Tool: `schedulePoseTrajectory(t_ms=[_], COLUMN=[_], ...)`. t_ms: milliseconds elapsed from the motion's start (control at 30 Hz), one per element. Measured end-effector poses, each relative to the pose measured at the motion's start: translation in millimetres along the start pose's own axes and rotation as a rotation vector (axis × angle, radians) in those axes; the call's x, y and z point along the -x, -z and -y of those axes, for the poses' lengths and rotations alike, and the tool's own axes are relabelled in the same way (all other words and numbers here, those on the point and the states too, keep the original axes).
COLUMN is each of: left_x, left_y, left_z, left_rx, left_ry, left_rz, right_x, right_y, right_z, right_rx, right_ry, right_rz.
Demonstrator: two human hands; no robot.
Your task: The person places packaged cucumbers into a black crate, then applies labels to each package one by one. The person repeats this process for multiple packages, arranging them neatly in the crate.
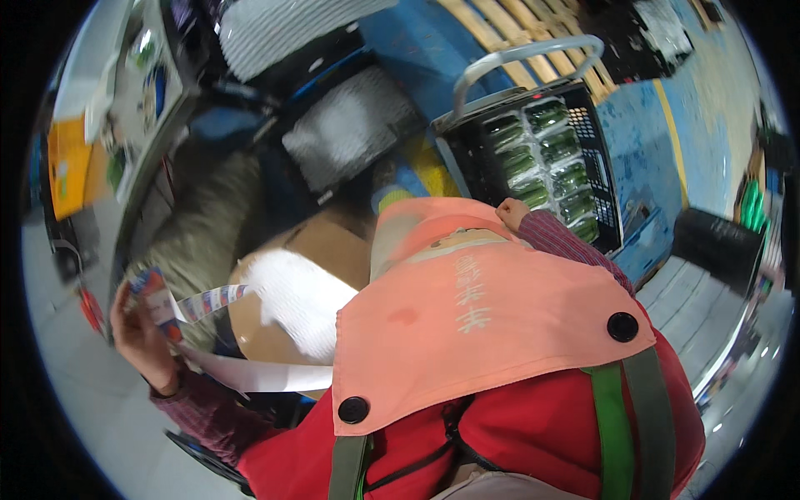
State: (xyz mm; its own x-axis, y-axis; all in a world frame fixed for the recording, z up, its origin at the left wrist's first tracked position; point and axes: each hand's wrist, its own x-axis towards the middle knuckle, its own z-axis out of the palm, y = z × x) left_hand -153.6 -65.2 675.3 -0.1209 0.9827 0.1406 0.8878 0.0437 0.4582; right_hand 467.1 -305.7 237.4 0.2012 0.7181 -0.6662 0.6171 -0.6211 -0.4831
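At the left, my left hand [142, 337] is closed on a strip of labels [204, 303] printed in blue and red. A long white backing strip [258, 375] trails from beside that hand to the right, toward my apron. My right hand [512, 212] has its fingers curled at the far edge of my salmon-pink apron [492, 308]; whether anything is inside them is hidden. Beside it stands a black crate [607, 183] with rows of clear-wrapped packs of green vegetables [550, 150].
An open cardboard box [321, 242] with white padded sheeting [296, 304] lies between my hands. Further off are a sheet-covered black crate [346, 125], a metal crate handle [533, 52] and a wooden pallet [508, 37]. A worktable [158, 133] runs along the left.
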Motion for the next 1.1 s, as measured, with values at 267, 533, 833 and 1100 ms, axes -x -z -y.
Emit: schedulePoseTrajectory(t_ms=[267, 533, 833, 1100], left_x=[-218, -235, -29, -79], left_y=[18, -115, -201, -235], left_z=[-235, -530, -693, -737], left_rx=[-0.122, 0.288, 1.796, 1.788], left_ry=[-1.246, -1.727, -1.172, -0.921], left_rz=[-0.349, -0.193, 0.752, 0.709], right_x=[26, 135, 164, 141], right_y=[77, 224, 249, 204], right_z=[92, 286, 281, 255], right_rx=[-0.623, -0.796, -1.27, -1.313], right_ry=[-0.072, 0.801, 0.781, 0.673], right_rz=[-0.392, -0.736, -0.455, -0.339])
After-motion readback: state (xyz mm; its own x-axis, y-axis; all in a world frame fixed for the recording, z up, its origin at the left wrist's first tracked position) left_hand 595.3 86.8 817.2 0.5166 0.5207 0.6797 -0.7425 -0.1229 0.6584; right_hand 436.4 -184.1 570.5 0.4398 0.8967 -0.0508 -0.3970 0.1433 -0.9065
